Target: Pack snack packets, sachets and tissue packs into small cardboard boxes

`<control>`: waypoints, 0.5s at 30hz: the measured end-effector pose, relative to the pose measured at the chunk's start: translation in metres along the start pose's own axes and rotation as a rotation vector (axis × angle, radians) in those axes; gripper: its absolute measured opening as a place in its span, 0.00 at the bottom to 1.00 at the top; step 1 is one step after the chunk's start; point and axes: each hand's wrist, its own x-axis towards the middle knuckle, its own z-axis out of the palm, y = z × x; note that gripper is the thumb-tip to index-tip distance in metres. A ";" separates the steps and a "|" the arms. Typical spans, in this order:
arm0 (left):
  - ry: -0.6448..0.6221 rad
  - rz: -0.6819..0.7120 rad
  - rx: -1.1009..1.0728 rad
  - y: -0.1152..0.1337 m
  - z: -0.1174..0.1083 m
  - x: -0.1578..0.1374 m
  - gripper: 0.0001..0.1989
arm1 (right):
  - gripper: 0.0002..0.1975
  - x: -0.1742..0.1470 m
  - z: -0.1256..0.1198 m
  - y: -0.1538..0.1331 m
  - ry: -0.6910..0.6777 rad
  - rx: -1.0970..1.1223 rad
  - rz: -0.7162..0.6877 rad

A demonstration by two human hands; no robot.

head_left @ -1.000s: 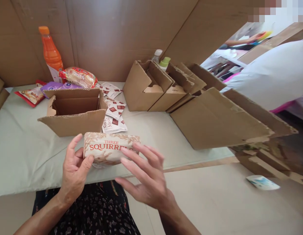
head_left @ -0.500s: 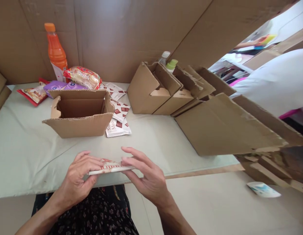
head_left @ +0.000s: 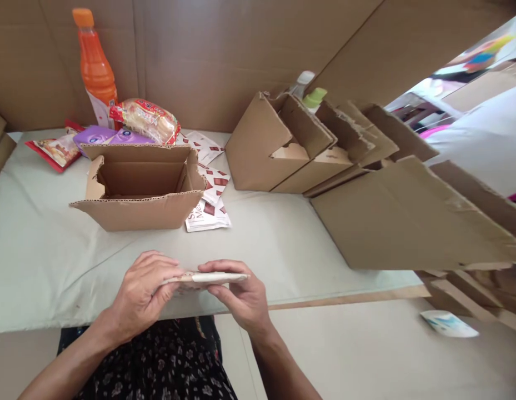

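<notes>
Low over the front edge of the table, I hold a flat white packet [head_left: 216,277] nearly edge-on; its printed face is mostly hidden. My left hand [head_left: 143,291] pinches its left end between thumb and fingers. Around the right end are the thumb and fingers of my right hand [head_left: 236,294]. Beyond my hands stands a small cardboard box [head_left: 145,214], its top uncovered. White sachets with brown squares [head_left: 210,218] lie by the box's right side.
Behind the box are an orange drink bottle [head_left: 97,72], a bread pack [head_left: 151,121], a purple packet [head_left: 95,136] and a red snack bag [head_left: 55,151]. More cardboard boxes [head_left: 258,155] stand at right, two bottle caps [head_left: 315,97] showing behind. A packet [head_left: 449,323] lies on the floor.
The packet has tipped so its red lettering no longer faces me. My right hand's fingers have closed further around its right end. The view has shifted slightly.
</notes>
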 end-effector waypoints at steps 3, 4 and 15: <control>0.081 -0.226 -0.034 0.000 0.003 0.005 0.06 | 0.13 0.010 0.002 0.006 0.031 0.026 0.123; 0.108 -0.286 -0.027 0.003 0.002 0.007 0.06 | 0.14 0.014 0.003 0.003 0.040 0.012 0.150; 0.290 -1.057 -0.812 0.007 -0.004 0.002 0.21 | 0.25 0.041 0.020 -0.011 -0.161 0.400 0.761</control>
